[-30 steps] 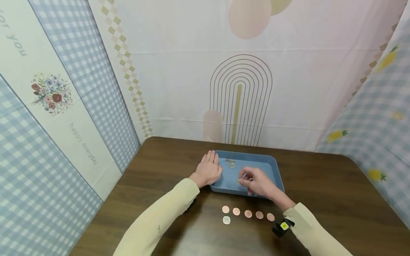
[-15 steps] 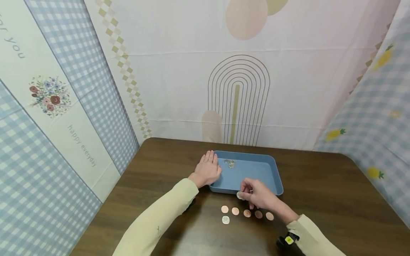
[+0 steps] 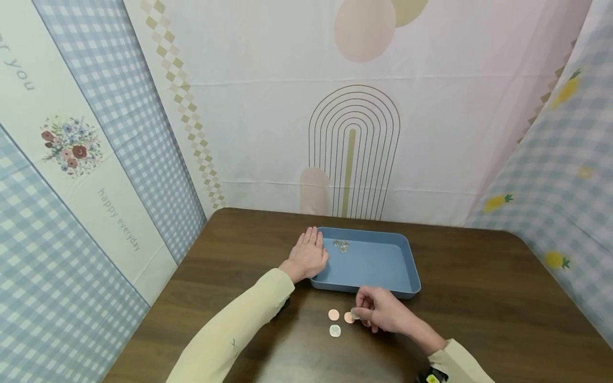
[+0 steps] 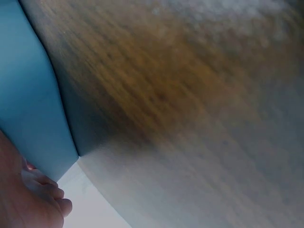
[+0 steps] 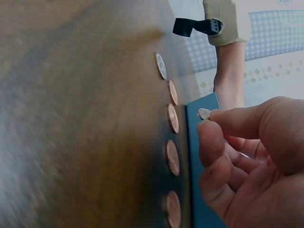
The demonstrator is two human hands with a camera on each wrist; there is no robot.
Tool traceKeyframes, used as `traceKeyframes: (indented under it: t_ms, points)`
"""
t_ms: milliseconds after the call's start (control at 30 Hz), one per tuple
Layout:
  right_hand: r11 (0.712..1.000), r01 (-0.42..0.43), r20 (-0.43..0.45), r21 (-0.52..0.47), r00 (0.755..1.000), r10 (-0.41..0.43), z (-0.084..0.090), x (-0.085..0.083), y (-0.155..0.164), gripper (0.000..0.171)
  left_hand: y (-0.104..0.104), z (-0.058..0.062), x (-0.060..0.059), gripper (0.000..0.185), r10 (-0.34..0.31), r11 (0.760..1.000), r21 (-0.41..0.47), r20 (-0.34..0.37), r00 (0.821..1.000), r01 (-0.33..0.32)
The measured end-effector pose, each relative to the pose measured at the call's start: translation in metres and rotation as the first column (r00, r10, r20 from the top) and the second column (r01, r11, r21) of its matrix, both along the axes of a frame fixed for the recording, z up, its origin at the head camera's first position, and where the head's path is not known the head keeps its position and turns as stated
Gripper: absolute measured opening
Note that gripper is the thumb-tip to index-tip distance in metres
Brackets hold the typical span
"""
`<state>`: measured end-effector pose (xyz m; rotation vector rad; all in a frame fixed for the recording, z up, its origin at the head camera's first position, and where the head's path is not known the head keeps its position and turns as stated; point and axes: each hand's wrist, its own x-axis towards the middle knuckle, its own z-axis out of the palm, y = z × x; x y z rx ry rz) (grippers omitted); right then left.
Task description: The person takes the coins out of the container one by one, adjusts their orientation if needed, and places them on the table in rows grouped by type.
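My right hand (image 3: 383, 311) pinches a silver coin (image 5: 204, 113) between thumb and index finger, above a row of copper coins and just in front of the blue tray (image 3: 378, 263). In the head view this hand covers part of the row; the copper coin (image 3: 333, 315) at its left end shows fully. Another silver coin (image 3: 335, 331) lies on the table below that end coin. My left hand (image 3: 308, 254) rests with straight fingers along the tray's left rim. Several silver coins (image 3: 343, 247) lie together in the tray's back left part.
The brown wooden table (image 3: 258, 234) reaches back to a white patterned cloth (image 3: 254, 133). Checked blue cloths hang at both sides. The right wrist view shows the copper coins (image 5: 173, 158) lined up beside the tray's wall.
My right hand has carried the silver coin from over the tray, past its front rim, to above the copper row. The left hand has stayed at the tray's left rim.
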<state>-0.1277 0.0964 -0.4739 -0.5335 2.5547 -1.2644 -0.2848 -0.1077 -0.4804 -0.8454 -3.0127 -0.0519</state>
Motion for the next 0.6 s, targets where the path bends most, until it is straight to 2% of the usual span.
traceKeyframes:
  t_ms: [300,600]
  points:
    - [0.998,-0.002,-0.037,0.061,0.999,0.005,-0.009,0.008,-0.007,0.017,0.004,-0.003,-0.001,0.061,0.000,1.000,0.000,0.001,1.000,0.000]
    - [0.987,-0.062,-0.058,0.146,0.996,0.071,-0.008,0.009,-0.016,0.019,0.001,-0.001,-0.001,0.062,0.012,1.000,0.001,-0.002,1.000,-0.012]
